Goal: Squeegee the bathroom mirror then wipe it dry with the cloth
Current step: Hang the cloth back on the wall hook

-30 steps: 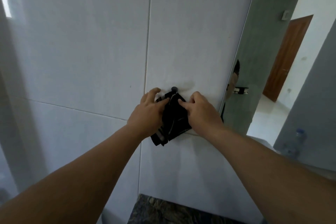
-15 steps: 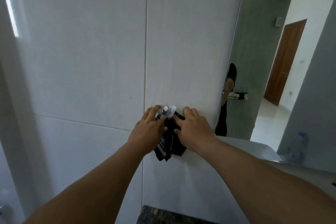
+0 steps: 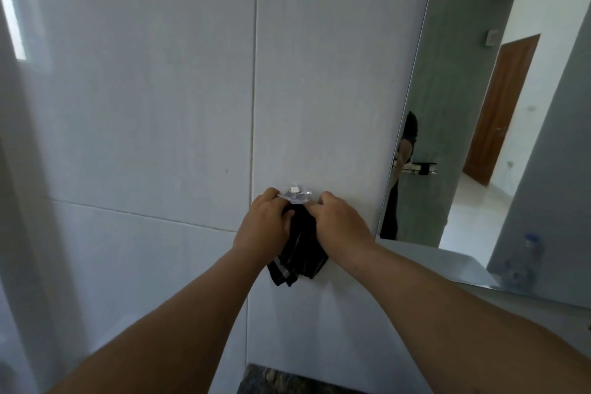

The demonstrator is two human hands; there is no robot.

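Head view: my left hand (image 3: 267, 227) and right hand (image 3: 339, 225) both pinched closed on the dark cloth (image 3: 300, 253); it hangs long axis down from the wall hook (image 3: 294, 194), between my hands, flat to the tile; mirror (image 3: 499, 137) to the right, nearer my right hand; bottle (image 3: 524, 261) on the ledge; squeegee unseen.

1. My left hand (image 3: 267, 227) and right hand (image 3: 340, 224) grip a black cloth (image 3: 300, 253) from either side.
2. It hangs below a clear wall hook (image 3: 294, 194) on the white tiled wall (image 3: 160, 105).
3. The mirror (image 3: 499, 137) is to the right.
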